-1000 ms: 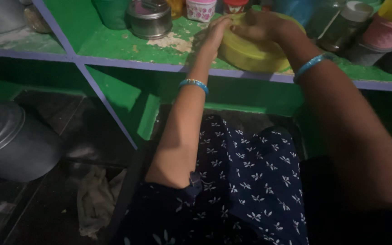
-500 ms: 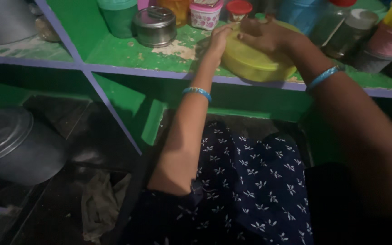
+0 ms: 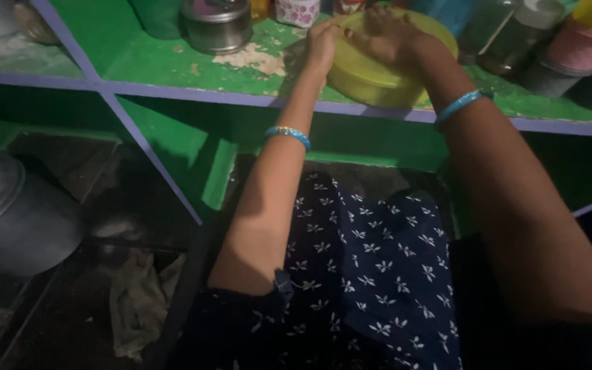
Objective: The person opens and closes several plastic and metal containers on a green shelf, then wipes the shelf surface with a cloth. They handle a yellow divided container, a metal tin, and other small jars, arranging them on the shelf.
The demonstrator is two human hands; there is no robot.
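Up on the green shelf (image 3: 173, 62), both hands are on a round yellow container (image 3: 371, 72) that sits near the shelf's front edge. The right hand (image 3: 392, 34) is spread flat over the lid, fingers splayed and pressing down on top, so it's a palm-on-lid hold rather than a closed fist. The left hand (image 3: 323, 41) cups the container's left side, fingers curled against the wall of it. Each wrist has a blue bangle, left bangle (image 3: 288, 133) and right bangle (image 3: 464, 104).

Just left of the container there's a patch of pale powder (image 3: 255, 60) spilled on the shelf, and behind that a steel tin (image 3: 217, 26) with a lid. To the right are a few jars, including a pink container (image 3: 573, 44), kinda blurry though. Below the shelf you can see dark blue cloth with white flowers (image 3: 371, 274) over the person's lap, a big grey metal pot (image 3: 15, 212) off to the lower left, and a crumpled rag (image 3: 138, 301) on the floor.
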